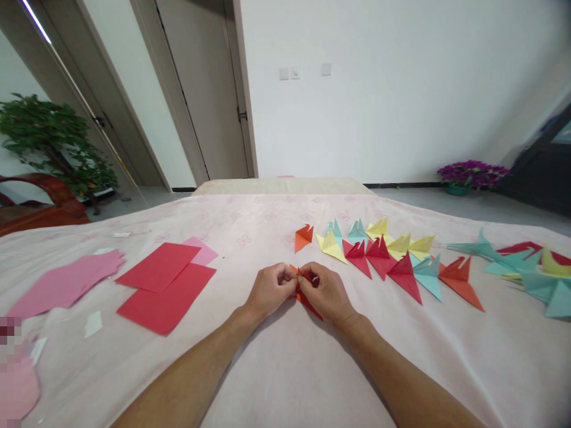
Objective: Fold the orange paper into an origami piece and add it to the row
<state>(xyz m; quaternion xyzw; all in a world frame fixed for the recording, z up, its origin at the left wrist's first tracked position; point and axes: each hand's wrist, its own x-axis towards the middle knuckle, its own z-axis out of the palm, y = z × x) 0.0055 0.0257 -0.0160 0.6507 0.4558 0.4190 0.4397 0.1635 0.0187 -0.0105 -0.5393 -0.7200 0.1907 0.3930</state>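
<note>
Between my two hands, low over the cloth at the middle of the table, is a folded piece of orange-red origami paper (309,303). My left hand (273,291) pinches it from the left, thumb and forefinger pressed together. From the other side my right hand (325,290) grips it the same way, the fingertips almost meeting. Most of the folded paper is hidden by my fingers; a pointed part sticks out below. Just beyond my hands stands a small orange paper crane (304,238). Red paper cranes (378,255) stand in a row close to my right hand.
Several yellow (330,245), light blue (429,274) and orange cranes (462,279) spread to the right. Red square sheets (167,302) and pink sheets (66,282) lie on the left. A pale patterned tablecloth (276,380) covers the table. White paper scraps (93,324) lie at left.
</note>
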